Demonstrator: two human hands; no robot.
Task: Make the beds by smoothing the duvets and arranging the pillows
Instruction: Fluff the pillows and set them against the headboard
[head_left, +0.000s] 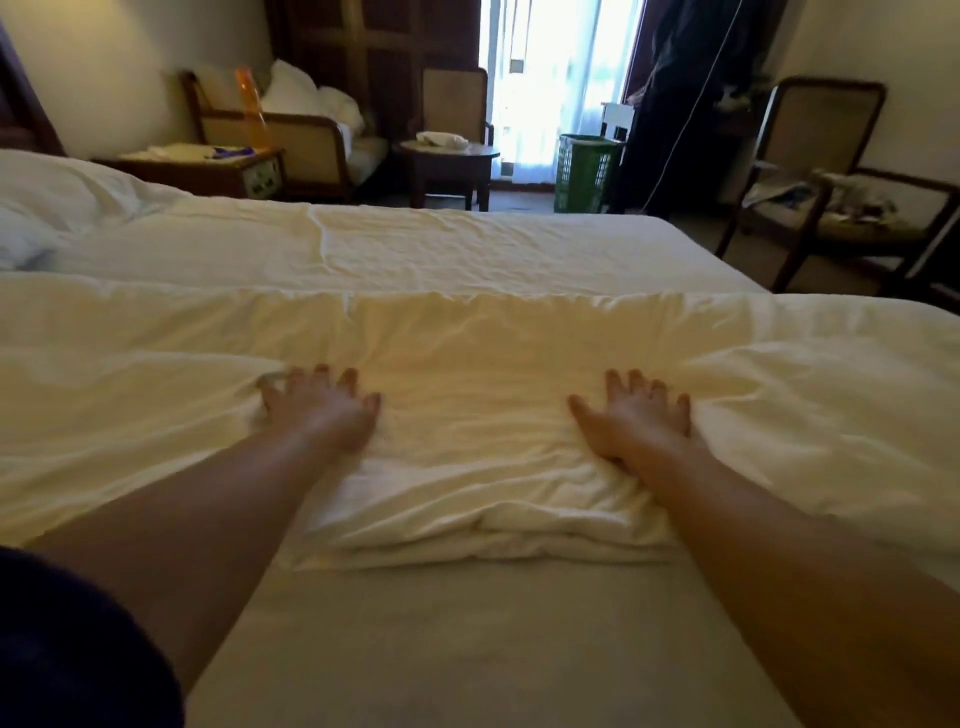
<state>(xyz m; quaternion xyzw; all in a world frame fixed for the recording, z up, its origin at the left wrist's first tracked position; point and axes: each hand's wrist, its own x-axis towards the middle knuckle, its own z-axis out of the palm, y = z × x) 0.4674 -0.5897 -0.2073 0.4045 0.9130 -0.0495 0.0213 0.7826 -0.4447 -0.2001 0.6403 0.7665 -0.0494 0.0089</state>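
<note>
Near bed (467, 649): bare sheet is seen at the bottom of the frame, foot and head ends cut off by the frame. White duvet (519, 343) is spread across it, its near edge bunched in a thick fold between the two arms; both side edges are cut off. Second bed (441, 244) is seen just beyond, covered by a wrinkled second duvet (519, 249); a pillow (47, 202) is partly shown at far left, cropped.

Left hand (317, 410) is laid palm down on the near duvet, fingers apart and straight, nothing gripped; little-finger side is sunk into a crease, partly hidden. Right hand (631, 415) is pressed flat likewise, fingers spread, heel buried in the fold. A dark sleeve (78, 649) is cut off at lower left.

Background is dim and blurred: armchair (826, 171) with unidentifiable clutter, round worktop (452, 156), green basket (587, 171), sofa with white pillows (311, 98). Window is blown out.
</note>
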